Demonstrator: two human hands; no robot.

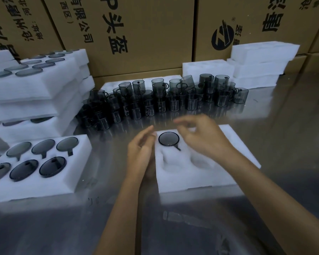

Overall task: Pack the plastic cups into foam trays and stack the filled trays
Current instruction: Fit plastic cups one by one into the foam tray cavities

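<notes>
A white foam tray [195, 181] lies on the steel table in front of me. One smoky grey plastic cup [168, 138] sits in its far left pocket, its handle pointing toward me; the other pockets I can see hold nothing. My left hand [140, 153] hovers at the tray's left edge, fingers apart and empty. My right hand [203, 135] hangs over the tray's far middle, fingers spread, blurred, holding nothing. A crowd of loose grey cups [164, 100] stands stacked in a row behind the tray.
A filled foam tray [44, 184] with several cups lies at the near left. Behind it rises a stack of filled trays [35, 92]. Empty foam trays [256, 65] are piled at the back right. Cardboard boxes [136, 34] wall off the far side.
</notes>
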